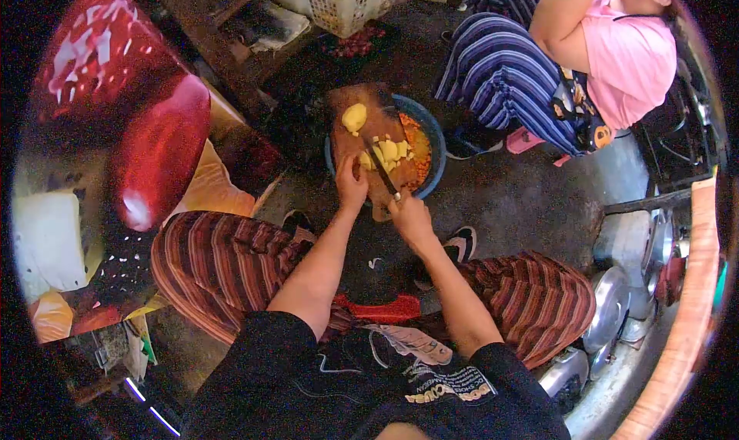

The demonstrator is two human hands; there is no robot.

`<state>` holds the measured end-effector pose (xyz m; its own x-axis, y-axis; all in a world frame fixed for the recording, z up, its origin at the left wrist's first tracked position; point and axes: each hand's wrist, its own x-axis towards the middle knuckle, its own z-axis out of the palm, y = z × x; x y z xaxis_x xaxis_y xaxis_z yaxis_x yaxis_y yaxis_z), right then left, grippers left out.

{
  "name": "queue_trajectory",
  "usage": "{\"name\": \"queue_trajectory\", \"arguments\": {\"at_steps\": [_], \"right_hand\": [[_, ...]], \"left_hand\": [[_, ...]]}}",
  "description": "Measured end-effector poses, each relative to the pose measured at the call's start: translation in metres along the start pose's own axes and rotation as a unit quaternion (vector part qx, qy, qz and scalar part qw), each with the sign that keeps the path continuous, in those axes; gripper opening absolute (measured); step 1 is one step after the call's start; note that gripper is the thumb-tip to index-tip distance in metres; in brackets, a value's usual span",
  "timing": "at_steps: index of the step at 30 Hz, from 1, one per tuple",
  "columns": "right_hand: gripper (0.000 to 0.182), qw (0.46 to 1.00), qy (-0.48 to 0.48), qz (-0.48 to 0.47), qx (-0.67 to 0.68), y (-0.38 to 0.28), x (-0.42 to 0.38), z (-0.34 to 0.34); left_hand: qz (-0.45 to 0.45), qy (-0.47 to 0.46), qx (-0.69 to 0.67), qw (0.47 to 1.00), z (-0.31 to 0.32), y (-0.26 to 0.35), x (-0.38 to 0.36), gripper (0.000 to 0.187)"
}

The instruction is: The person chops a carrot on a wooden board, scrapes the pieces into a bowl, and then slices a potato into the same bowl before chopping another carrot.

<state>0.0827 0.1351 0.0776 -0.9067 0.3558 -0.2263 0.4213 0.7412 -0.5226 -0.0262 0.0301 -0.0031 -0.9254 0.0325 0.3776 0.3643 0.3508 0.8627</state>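
Observation:
A wooden cutting board [358,146] lies across a blue basin [436,126]. Diced orange pieces, which look like carrot, [419,151] show in the basin beside the board. In my right hand [410,215] is the handle of a knife [382,170], its blade slanting up and left among cut yellow potato pieces [392,150]. The fingers of my left hand [352,182] are curled against a potato piece [366,160] to the left of the blade. A whole peeled potato [354,117] rests near the board's far end.
Another person in striped trousers [500,70] and a pink shirt sits at the upper right. A white plastic crate [346,5] stands beyond the board. Metal pots and lids [606,309] line the right side. A printed banner [158,147] hangs on the left.

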Motion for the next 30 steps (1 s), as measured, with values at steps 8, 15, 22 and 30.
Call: {"name": "queue_trajectory", "arguments": {"at_steps": [8,15,22,30], "right_hand": [[0.028,0.999,0.032,0.031,0.003,-0.004,-0.005,0.037],[0.030,0.994,-0.018,-0.078,0.081,0.024,0.007,0.012],[0.032,0.996,-0.018,-0.045,0.076,0.007,0.000,0.016],[0.033,0.999,0.005,0.023,0.028,0.035,0.037,0.013]], "left_hand": [[0.010,-0.003,0.037,0.999,-0.002,0.000,0.001,0.018],[-0.002,-0.034,0.026,0.999,-0.005,0.002,-0.001,0.018],[0.033,0.057,0.033,0.997,-0.009,-0.001,0.055,0.020],[0.080,-0.101,0.280,0.951,0.041,-0.052,0.138,0.045]]}}
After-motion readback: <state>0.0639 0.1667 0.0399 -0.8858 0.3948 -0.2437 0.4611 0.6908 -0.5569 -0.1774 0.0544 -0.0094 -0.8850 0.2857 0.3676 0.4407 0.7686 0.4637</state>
